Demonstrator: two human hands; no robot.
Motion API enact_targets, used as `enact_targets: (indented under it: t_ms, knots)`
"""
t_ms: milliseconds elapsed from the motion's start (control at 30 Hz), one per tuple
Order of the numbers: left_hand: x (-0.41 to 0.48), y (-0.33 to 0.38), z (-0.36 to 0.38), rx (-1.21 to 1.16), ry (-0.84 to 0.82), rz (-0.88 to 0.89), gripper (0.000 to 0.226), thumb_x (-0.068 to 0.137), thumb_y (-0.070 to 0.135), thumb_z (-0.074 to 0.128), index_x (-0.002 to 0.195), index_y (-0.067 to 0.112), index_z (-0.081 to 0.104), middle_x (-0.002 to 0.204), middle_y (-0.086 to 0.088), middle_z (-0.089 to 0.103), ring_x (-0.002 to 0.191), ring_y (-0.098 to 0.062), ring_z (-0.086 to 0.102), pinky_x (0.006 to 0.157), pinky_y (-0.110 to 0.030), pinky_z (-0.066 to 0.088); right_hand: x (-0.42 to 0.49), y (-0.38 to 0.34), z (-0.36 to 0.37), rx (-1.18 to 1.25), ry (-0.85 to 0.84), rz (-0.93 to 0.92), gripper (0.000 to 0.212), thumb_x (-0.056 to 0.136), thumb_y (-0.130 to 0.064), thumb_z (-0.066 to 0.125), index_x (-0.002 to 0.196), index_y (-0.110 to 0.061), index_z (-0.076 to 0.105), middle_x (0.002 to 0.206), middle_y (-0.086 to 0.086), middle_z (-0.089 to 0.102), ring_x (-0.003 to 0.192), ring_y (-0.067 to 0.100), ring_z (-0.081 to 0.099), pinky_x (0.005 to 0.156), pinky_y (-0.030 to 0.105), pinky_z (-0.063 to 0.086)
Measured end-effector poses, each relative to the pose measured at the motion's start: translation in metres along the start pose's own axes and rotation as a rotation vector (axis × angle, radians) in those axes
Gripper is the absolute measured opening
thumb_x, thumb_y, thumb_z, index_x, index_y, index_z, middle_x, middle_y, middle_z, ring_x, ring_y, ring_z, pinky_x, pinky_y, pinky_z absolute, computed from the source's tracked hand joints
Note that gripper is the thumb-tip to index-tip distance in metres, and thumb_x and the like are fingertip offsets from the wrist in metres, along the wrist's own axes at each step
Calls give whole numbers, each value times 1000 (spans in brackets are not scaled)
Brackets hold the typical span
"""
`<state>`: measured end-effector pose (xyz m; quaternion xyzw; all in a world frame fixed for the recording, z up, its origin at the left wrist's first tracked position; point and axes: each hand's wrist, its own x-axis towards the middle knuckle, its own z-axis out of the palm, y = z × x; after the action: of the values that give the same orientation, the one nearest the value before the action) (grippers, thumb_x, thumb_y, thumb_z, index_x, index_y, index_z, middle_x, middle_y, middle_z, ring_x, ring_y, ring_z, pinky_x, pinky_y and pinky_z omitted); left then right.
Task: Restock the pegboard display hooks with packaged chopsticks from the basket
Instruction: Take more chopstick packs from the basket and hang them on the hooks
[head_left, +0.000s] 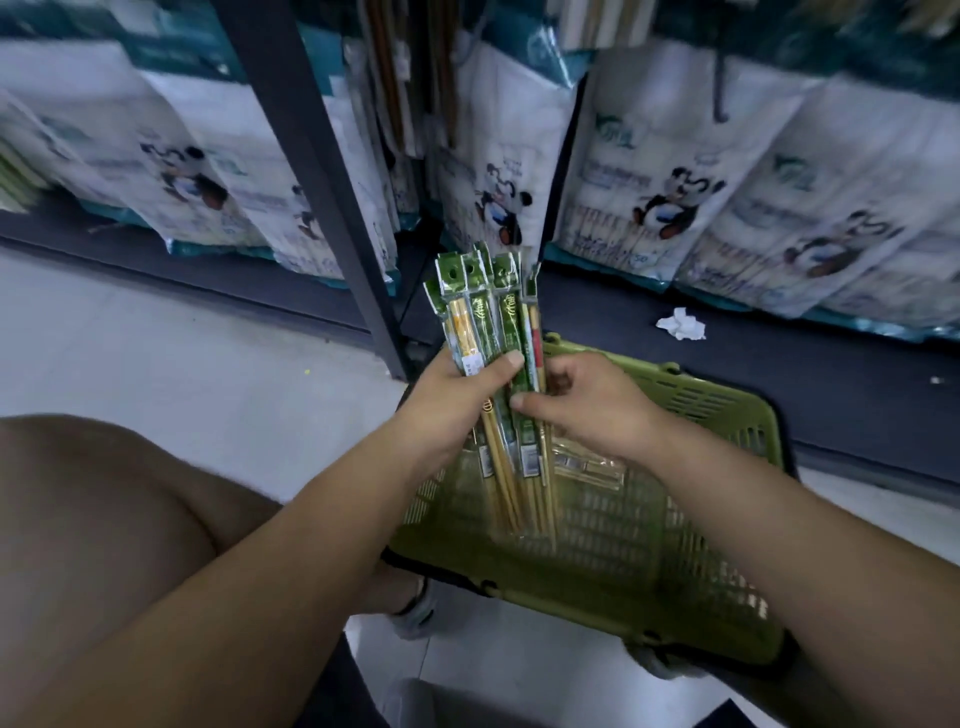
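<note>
left hand (457, 395): closed round a fan of chopstick packs (480, 322), thumb across the front, fingers behind.
right hand (587, 402): curled, fingertips (519, 400) pinching the right side of the same bunch, just beside my left thumb; hands are together on the packs.
chopstick packs: several long clear sleeves with green header cards and punched hang holes, tops fanned up and slightly left, wooden sticks visible inside; lower ends hang down over the basket. One pack at the right edge of the fan has a red strip.
basket (727, 410): green plastic, slotted walls, sitting on the floor under my hands, its far rim close to the shelf base. A few clear packs (587, 467) lie flat on its bottom; what's in them is hard to read.
shelf upright (311, 171): dark metal post running diagonally, just left of the fan's tops.
hanging stock (395, 78): blurred long packs hang above, behind the upright; hooks can't be made out.
tissue bags (675, 171): white and teal bags with a cartoon print, lined along the bottom shelf on both sides of the upright.
crumpled paper (681, 324): white scrap on the dark shelf base, right of the basket's far corner.
floor (182, 353): pale tile.
my knee (93, 519): bare, at the lower left.
</note>
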<state>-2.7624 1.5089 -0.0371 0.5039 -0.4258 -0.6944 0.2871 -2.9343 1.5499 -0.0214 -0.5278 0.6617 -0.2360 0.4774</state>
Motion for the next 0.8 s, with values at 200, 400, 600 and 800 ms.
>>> enact_targets:
  t_ms: [200, 400, 600, 800]
  knots:
    - [-26, 62, 39, -61, -133, 149, 22, 93, 19, 75, 114, 20, 76, 114, -5, 78, 110, -25, 73, 89, -39, 59, -58, -56, -40, -170, 221, -155, 8, 92, -31, 73, 100, -33, 71, 84, -5, 57, 65, -6, 52, 59, 11, 37]
    - [-58, 130, 69, -35, -262, 282, 44, 78, 25, 81, 119, 15, 71, 114, -3, 79, 109, -22, 73, 93, -36, 59, -102, -101, -82, -281, 382, -242, 12, 98, -35, 64, 110, -37, 62, 91, -7, 46, 77, -4, 50, 66, 8, 38]
    - [-80, 173, 94, 44, -286, 414, 18, 92, 22, 77, 103, 36, 78, 104, 9, 80, 99, -8, 75, 74, -15, 57, -135, -133, -121, -302, 509, -322, 27, 93, -42, 71, 86, -46, 45, 74, -8, 56, 69, -1, 55, 57, 14, 42]
    - [-86, 221, 121, 133, -271, 562, 26, 87, 28, 82, 98, 33, 59, 84, 36, 72, 82, 16, 67, 62, -1, 47, -151, -154, -158, -44, 716, -377, 27, 82, -36, 84, 82, -36, 57, 75, -1, 63, 63, 15, 59, 56, 34, 55]
